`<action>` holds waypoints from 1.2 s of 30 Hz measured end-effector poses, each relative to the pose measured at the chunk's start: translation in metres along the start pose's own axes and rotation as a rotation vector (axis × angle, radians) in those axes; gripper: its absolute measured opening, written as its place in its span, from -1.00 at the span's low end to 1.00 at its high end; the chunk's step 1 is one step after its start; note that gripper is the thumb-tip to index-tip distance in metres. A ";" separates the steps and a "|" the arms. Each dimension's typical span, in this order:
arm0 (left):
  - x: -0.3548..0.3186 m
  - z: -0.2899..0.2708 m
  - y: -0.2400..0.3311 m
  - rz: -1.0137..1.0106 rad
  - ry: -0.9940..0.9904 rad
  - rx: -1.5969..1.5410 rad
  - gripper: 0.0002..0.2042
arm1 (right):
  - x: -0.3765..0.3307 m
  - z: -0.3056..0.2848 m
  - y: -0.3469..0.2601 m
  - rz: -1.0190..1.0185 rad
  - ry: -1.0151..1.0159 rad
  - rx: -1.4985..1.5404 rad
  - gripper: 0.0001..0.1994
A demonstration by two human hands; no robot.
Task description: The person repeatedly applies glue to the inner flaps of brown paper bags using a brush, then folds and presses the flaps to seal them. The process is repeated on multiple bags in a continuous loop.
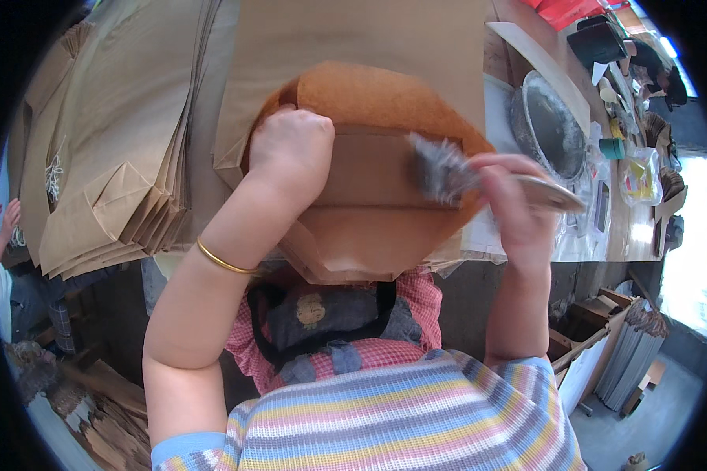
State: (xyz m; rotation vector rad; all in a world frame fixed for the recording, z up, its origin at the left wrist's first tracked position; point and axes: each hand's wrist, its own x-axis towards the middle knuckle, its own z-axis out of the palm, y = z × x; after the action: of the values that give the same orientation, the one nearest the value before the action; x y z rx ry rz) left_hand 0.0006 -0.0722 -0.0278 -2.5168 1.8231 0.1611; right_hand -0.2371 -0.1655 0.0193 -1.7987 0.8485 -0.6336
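In front of me lies a brown paper bag (361,177), its bottom end opened out into flaps and an orange-brown surface showing along the far edge. My left hand (291,149) is closed at the bag's left fold, with the fingertips hidden. A wide flat brush (444,169) is held by its pale handle in my right hand (514,192). The grey, whitish-smeared bristles are over the right part of the bag's bottom, blurred by motion; whether they touch the paper I cannot tell.
A stack of folded paper bags (118,204) covers the table's left side. To the right stands a round metal basin (554,129) with whitish residue, near a green tape roll (611,148) and a plastic bag (640,177). Another person's hand (9,220) shows at the far left.
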 end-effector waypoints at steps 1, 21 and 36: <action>-0.001 0.001 0.003 0.023 0.023 0.029 -0.90 | 0.005 0.002 0.003 -0.042 0.144 0.227 -0.74; -0.037 0.078 -0.045 -0.027 0.425 -0.056 -0.38 | 0.063 0.087 0.115 0.032 -0.245 1.635 -0.60; -0.041 0.059 -0.044 0.311 0.245 -0.033 -0.36 | 0.021 0.082 0.107 0.137 -0.317 1.148 -0.67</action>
State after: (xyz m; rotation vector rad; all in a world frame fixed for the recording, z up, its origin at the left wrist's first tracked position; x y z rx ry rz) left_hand 0.0259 -0.0141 -0.0834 -2.3447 2.3152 -0.1186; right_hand -0.1902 -0.1622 -0.1089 -0.7472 0.2525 -0.5467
